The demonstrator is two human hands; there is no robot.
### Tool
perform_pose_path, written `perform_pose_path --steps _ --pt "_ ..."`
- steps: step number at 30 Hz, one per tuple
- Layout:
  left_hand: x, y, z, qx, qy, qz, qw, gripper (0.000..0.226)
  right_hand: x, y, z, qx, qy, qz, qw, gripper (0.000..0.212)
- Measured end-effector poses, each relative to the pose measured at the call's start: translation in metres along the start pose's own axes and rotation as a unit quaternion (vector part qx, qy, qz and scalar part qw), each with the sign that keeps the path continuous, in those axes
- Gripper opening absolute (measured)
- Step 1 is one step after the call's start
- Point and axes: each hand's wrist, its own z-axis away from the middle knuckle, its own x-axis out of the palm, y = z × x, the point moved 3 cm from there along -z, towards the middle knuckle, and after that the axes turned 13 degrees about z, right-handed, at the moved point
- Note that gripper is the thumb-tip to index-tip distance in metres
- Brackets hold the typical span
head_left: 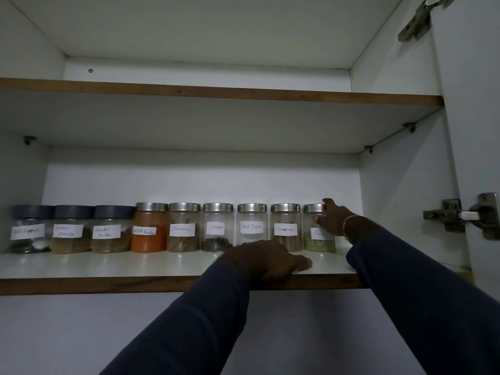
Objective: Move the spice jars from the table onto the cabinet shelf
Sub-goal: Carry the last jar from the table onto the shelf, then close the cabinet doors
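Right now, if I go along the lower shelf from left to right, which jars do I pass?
Three blue-lidded jars, first, garam masala, coriander powder → steel-lidded orange chilli powder jar → cinnamon → cloves → black pepper → second cinnamon → green-seed jar touched by the right hand.

Nine labelled spice jars (184,227) are lined upright in one row on the cabinet shelf (108,266): three dark-lidded at the left, six steel-lidded to the right, the rightmost jar (319,239) of green seeds partly hidden
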Motion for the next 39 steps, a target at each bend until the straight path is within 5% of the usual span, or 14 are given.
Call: perform_pose_path --steps 3,6,8,11,16,22,26,31,39 --pt "-0.001 0.002 0.004 -0.004 0.026 0.014 1.000 0.077 -0.014 0.001 0.012 0.026 0.095 -0.013 0.995 0.074" --pt "-0.003 0.005 0.009 0.007 0.041 0.010 0.999 0.063 -0.026 -0.011 0.038 -0.001 0.186 -0.011 0.983 0.045" --pt "-0.004 0.008 0.016 0.017 0.065 0.013 0.998 0.054 -0.027 -0.024 0.065 -0.075 0.178 -0.020 0.981 0.019" --pt "-0.004 0.012 0.029 0.052 0.125 0.007 0.991 0.040 -0.021 -0.039 0.115 -0.151 0.152 0.026 0.976 0.043" --pt "-0.007 0.023 0.055 0.118 0.234 -0.074 0.962 0.036 -0.001 -0.037 0.191 -0.192 0.110 0.114 0.969 0.047" --pt "-0.020 0.009 0.114 0.103 0.218 -0.185 0.953 0.041 -0.018 -0.075 0.220 -0.167 0.062 0.048 0.983 0.042" --pt "-0.081 -0.035 0.191 0.041 0.172 -0.287 0.941 0.036 -0.020 -0.169 0.237 -0.236 0.049 -0.037 0.970 0.031" --pt "-0.191 -0.100 0.338 -0.075 0.238 -0.412 0.877 0.026 -0.019 -0.325 0.297 -0.388 0.027 -0.102 0.916 0.046" --pt "-0.329 -0.106 0.557 -0.100 0.460 -0.548 0.691 0.027 -0.074 -0.517 0.425 -0.557 0.033 -0.222 0.799 0.075"
